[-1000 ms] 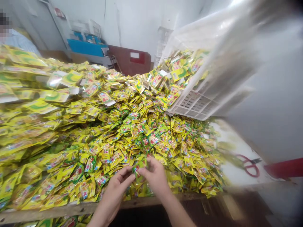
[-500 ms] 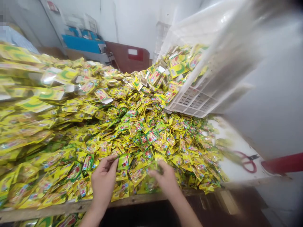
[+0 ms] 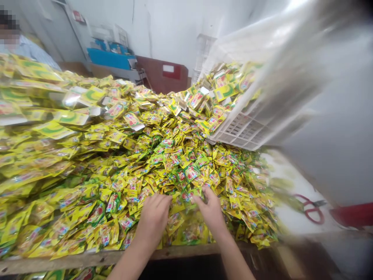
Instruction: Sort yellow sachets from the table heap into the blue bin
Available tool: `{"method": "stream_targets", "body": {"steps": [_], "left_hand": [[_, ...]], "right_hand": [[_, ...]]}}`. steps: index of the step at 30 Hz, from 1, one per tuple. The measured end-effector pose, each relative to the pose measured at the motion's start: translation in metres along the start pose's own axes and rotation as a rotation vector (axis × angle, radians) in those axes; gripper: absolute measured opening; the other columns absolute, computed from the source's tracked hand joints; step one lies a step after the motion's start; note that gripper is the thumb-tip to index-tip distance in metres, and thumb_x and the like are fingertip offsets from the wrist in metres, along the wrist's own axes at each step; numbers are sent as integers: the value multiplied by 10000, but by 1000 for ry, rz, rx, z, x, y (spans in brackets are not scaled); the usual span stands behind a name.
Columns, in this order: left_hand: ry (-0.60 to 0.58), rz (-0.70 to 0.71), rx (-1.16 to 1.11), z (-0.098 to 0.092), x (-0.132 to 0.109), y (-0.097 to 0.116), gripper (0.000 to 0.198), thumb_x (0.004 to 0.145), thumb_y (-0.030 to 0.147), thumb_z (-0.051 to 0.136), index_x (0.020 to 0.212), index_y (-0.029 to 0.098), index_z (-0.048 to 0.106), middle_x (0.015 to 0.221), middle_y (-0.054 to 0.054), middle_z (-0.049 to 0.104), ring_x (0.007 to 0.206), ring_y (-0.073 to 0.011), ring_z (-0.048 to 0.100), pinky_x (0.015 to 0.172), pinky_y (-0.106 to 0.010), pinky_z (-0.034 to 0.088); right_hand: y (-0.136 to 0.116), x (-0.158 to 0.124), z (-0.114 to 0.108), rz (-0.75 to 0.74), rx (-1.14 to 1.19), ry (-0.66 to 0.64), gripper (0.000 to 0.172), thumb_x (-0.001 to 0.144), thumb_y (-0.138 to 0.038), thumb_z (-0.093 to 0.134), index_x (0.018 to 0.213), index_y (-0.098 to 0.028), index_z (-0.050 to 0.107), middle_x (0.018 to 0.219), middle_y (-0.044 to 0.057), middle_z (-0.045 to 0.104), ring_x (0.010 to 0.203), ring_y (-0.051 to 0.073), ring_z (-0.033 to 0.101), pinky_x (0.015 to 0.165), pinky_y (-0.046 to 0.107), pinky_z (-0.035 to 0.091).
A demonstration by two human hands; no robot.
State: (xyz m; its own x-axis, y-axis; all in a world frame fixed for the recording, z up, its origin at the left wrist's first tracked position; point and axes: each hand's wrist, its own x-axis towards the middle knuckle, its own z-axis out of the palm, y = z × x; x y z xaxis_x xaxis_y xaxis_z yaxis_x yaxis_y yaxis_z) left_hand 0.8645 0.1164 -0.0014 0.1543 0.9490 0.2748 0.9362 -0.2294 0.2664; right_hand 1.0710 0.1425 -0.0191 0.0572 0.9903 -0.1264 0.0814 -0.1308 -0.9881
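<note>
A heap of small, shiny yellow-and-green sachets (image 3: 145, 149) with red fruit pictures covers the table in front of me. My left hand (image 3: 155, 214) is low over the heap near the front edge, back of the hand up, fingers pressed together; what they hold, if anything, is hidden. To its right, my right hand (image 3: 212, 210) pinches a yellow-green sachet (image 3: 192, 193) between thumb and fingers, its outline blurred. The two hands are a short way apart, with more sachets lying beneath and between them.
A white plastic crate (image 3: 244, 130) tips flat yellow packs (image 3: 224, 91) onto the heap. Red-handled scissors (image 3: 313, 210) lie on the white tabletop (image 3: 291, 186) at right. The wooden table edge (image 3: 99, 258) runs along the front. A person's sleeve (image 3: 36, 50) shows at far left.
My left hand has moved right, closer to my right hand, and turned its back up. The green sachet at its fingertips no longer shows there. The view has shifted slightly.
</note>
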Motion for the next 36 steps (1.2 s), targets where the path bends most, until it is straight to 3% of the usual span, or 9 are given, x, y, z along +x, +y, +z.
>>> {"method": "stream_targets", "body": {"steps": [3,7,13,16,20,25,30,32,36], "left_hand": [[-207,-39,47,16,12,13,146,853,130,513,861,188,647,904,-100,650,938,-285,527,800,-422,347],[-213,-78,21,22,15,12,70,777,133,577,813,191,593,896,-69,642,922,-273,533,792,-410,338],[-201,-250,-642,1,15,2,218,794,153,496,965,200,623,898,-25,685,851,-205,608,796,-321,435],[-328,-242,-872,-14,22,6,348,761,108,488,1038,205,676,905,-19,704,853,-198,628,798,-290,464],[-521,-341,-1003,-27,30,15,304,875,333,513,1085,203,691,794,-20,693,686,-182,615,646,-262,481],[-509,-233,-952,-22,39,28,284,831,422,627,983,193,698,772,-12,643,717,-166,561,623,-221,440],[-610,-221,-1110,-6,58,42,228,839,394,603,897,173,614,619,51,517,502,-97,456,475,-189,376],[-577,-166,-1029,-4,78,45,183,834,358,609,854,176,600,579,62,512,475,-96,474,462,-187,383],[-180,64,-586,-6,152,43,249,880,331,540,718,168,635,615,-5,635,586,-160,609,563,-249,478]], "right_hand": [[-3,-8,6,-8,101,-35,163,796,-312,647,864,-190,563,784,-10,559,732,154,551,575,215,494],[-4,-14,10,45,223,-98,167,762,-286,698,826,-182,584,748,-22,589,694,144,551,584,216,471],[-19,-13,21,33,314,-236,153,707,-190,736,835,-162,658,724,-15,636,649,140,553,606,230,445],[-25,-13,27,-18,286,-200,193,684,-121,719,862,-179,671,759,-18,649,706,153,578,647,230,447],[-20,-12,22,-82,128,-112,319,660,-84,714,947,-214,659,797,-23,629,740,166,580,669,238,448],[-12,-10,3,-218,24,-104,350,710,-158,720,1045,-233,654,1004,28,613,922,200,584,839,293,461],[-4,0,-11,6,433,-313,428,669,-398,799,985,-187,603,808,18,642,723,188,613,564,253,500],[0,4,-16,92,531,-306,513,597,-445,841,954,-171,595,774,26,651,645,179,602,466,231,470],[8,6,-24,142,522,-186,480,586,-496,835,850,-153,627,716,46,660,581,177,590,430,240,459]]}}
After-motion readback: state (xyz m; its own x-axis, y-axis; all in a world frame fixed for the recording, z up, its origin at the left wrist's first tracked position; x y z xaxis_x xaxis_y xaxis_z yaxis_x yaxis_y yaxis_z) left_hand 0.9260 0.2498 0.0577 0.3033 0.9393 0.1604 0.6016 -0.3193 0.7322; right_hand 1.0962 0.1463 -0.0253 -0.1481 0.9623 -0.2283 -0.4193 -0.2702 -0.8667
